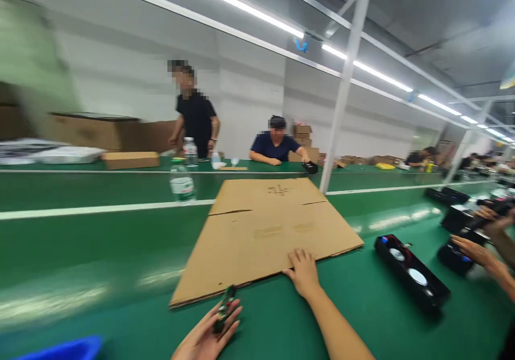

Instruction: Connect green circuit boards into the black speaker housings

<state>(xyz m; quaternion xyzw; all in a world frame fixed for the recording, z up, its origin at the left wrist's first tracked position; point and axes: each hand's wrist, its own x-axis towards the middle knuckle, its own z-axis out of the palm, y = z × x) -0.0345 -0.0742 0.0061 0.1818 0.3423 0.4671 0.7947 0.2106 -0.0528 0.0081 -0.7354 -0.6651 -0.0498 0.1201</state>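
Blue bin point(64, 348): bottom-left corner, closest to cam, only rim shows, blurred.
Left hand point(207, 334): low centre, palm up, fingers curled loosely round small dark item; holding it.
Small dark item point(225, 307): slim, black w/ green + red bits, lies across left fingers, tip pointing up toward cardboard edge; too blurred to ID.
Right hand point(304, 273): palm down, fingers spread flat, pressing near edge of cardboard sheet; grips nothing.
Cardboard sheet point(265, 231): big flattened carton, lies flat on green belt, flap slits at both sides, faint print near far edge.
Green belt point(100, 252): wide work surface, glossy, white stripe running across beyond the sheet.
Black tray point(410, 271): long, narrow, just right of cardboard, apart from it; 2 white round parts + red bit inside.
Co-worker hands point(478, 252): far right, 2 hands over another black unit; what they grip, can't tell.
Water bottle point(182, 183): clear, green cap, white label, upright on belt left of sheet's far corner.
2nd bottle point(190, 151): upright further back, by standing person.
Standing person point(196, 118): black top, far side of line.
Seated person point(275, 144): dark blue top, arms on far bench, 1 hand on a black object.
Brown box point(131, 159): low, on far bench, left.
White post point(341, 97): slants up from belt to ceiling rail.
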